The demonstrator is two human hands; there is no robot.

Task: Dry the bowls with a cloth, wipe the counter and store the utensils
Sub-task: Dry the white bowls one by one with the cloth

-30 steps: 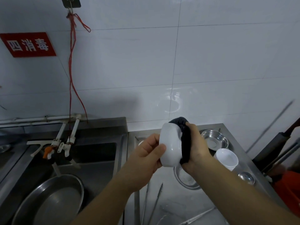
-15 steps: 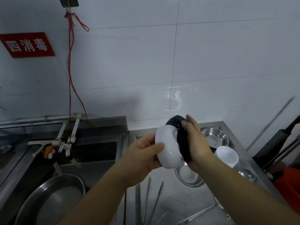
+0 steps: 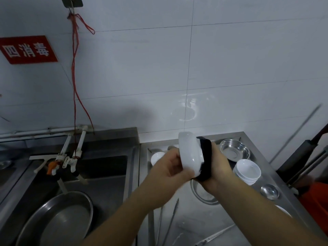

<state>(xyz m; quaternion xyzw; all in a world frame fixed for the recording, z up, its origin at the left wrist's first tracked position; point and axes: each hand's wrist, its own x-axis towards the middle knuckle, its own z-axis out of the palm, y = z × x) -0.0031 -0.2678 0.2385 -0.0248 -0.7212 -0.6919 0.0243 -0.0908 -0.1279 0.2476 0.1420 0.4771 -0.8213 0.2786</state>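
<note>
While held on edge, bowl (image 3: 190,155) sits between hands (image 3: 171,167).

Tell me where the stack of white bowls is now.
In the head view, the bowl stack stands on the right side of the steel counter, just right of the right hand, between a steel dish behind and a small steel cup in front.

A red sign (image 3: 28,49) hangs at ten o'clock, red string (image 3: 75,68) beside it, taps (image 3: 67,157) over the sink (image 3: 106,181) below.
</note>
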